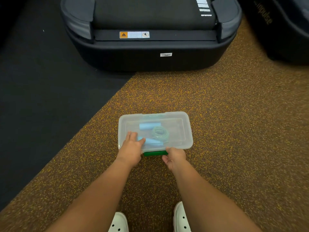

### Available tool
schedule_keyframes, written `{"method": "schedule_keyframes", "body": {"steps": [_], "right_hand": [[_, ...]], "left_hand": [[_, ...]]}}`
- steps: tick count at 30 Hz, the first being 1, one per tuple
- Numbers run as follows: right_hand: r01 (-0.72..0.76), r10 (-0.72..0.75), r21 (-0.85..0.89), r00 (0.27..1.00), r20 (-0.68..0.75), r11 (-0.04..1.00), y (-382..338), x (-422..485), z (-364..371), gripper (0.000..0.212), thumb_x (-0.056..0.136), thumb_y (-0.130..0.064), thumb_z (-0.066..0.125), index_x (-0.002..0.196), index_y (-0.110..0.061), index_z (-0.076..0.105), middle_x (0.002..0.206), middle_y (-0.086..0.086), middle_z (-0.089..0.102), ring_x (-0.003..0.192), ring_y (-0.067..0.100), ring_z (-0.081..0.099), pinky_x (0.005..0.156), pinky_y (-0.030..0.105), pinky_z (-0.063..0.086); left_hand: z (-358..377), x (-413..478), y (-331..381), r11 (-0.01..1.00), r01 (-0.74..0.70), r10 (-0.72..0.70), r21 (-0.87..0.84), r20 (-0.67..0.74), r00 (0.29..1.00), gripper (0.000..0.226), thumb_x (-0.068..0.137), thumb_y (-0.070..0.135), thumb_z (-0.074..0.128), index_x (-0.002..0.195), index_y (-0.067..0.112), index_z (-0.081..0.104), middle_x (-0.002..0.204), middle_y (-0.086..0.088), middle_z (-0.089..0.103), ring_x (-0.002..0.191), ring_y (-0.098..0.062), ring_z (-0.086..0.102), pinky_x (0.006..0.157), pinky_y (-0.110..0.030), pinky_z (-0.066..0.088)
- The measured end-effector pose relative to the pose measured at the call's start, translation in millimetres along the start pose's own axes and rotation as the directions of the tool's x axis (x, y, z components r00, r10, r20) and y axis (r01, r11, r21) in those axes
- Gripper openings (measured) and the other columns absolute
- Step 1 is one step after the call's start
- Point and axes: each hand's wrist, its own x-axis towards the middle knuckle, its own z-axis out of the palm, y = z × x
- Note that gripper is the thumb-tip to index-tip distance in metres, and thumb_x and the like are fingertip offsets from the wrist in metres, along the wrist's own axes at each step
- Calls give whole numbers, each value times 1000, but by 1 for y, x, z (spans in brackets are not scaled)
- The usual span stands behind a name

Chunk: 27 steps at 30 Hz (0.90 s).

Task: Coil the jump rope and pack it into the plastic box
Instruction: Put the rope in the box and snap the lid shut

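Hidden, cut off and unreadable parts

The frosted lid blurs the coiled rope and two blue handles; the left hand covers one handle's end. The right hand hides the green latch's right end, fingertips out of sight. The treadmill and white shoes are cropped by the frame, and the warning label print is too small to read.

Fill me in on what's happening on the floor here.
A person is closing up a clear plastic box on the speckled floor. The coiled jump rope with its blue handles already lies inside under the lid. The left hand presses flat on the lid while the right hand works the green latch at the front edge.
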Motion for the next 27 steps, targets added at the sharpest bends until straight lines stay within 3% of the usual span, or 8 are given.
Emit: {"method": "schedule_keyframes", "body": {"steps": [2,4,7,10,15,22,27], "right_hand": [[36,-35,4,998,-49,999,0,-2,1,46,81,3,67,123,-5,51,114,17,60,88,28,64,51,29,53],[78,-76,10,992,-96,997,2,-5,3,45,76,5,71,116,-4,53,107,15,62,79,26,65,46,29,53],[170,-215,-237,960,-180,956,7,-12,7,48,69,-3,78,108,-5,50,105,17,64,80,31,67,66,40,61],[253,-374,-556,920,-115,792,10,-20,3,43,76,-13,76,111,-7,50,112,18,63,99,33,65,82,36,56],[357,-501,-779,863,65,515,2,-23,-5,33,87,-15,65,115,-14,49,112,15,61,103,32,60,81,35,50],[349,-549,-937,789,275,32,-10,-20,-6,21,90,-24,58,109,-18,65,108,9,63,101,30,61,79,35,51],[407,-592,-889,671,447,-210,-10,-6,-4,22,90,-19,57,106,-18,71,111,7,55,111,28,46,91,38,45]], "left_hand": [[0,-2,1,1000,-26,26,7,-17,1000,56,90,14,56,143,21,39,144,-13,26,141,-31,16,115,-42,26],[-2,-3,2,999,-38,38,8,-19,999,54,91,16,55,142,21,40,141,-12,28,138,-29,19,113,-41,28],[-6,-3,2,999,-39,39,-3,2,999,54,91,24,57,143,21,41,141,-12,28,138,-29,19,114,-40,25],[-11,-3,5,999,-17,17,-30,24,1000,61,86,39,63,141,21,43,141,-11,30,137,-27,19,116,-38,23],[-14,-1,10,999,21,-20,-41,33,999,65,80,51,65,137,22,49,136,-8,35,134,-25,24,112,-36,26],[-18,5,15,998,59,-59,-25,9,998,50,83,46,64,127,21,60,125,-6,43,124,-26,33,107,-37,34],[-19,7,18,996,82,-82,-36,8,997,47,83,43,65,123,19,63,121,-6,44,121,-26,35,105,-38,37]]}}
